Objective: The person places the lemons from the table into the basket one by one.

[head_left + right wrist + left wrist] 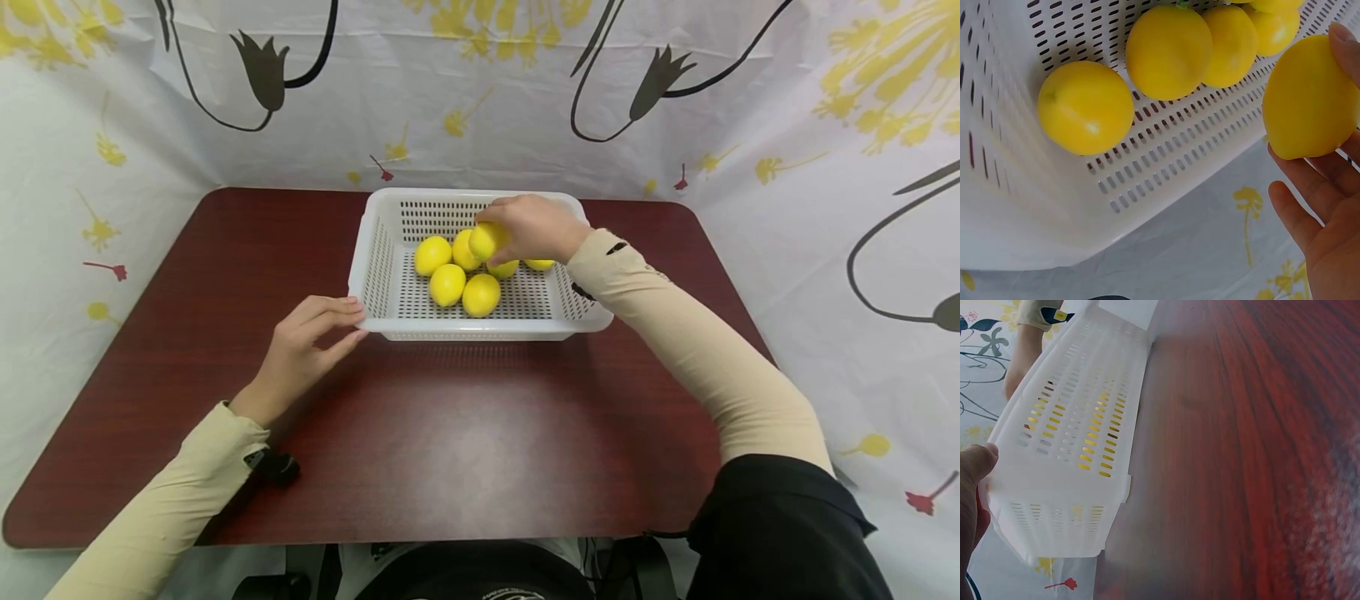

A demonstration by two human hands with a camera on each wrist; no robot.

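Note:
A white perforated plastic basket (495,327) stands on the table with several yellow lemons (447,285) in it. Above its right-hand half, my right hand (536,227) grips one lemon (487,240) between thumb and fingers. The right wrist view shows this held lemon (1310,100) raised apart from the lemons (1086,107) on the basket floor. My left hand (303,342) pinches the basket's near left corner. In the left wrist view the thumb (977,464) lies on the rim, and lemons show yellow through the slots.
A dark red wooden table (480,433) extends around the basket. Behind it and at both sides hangs a white cloth (495,108) with flower prints. Below the table's front edge the person's dark clothing (465,575) is visible.

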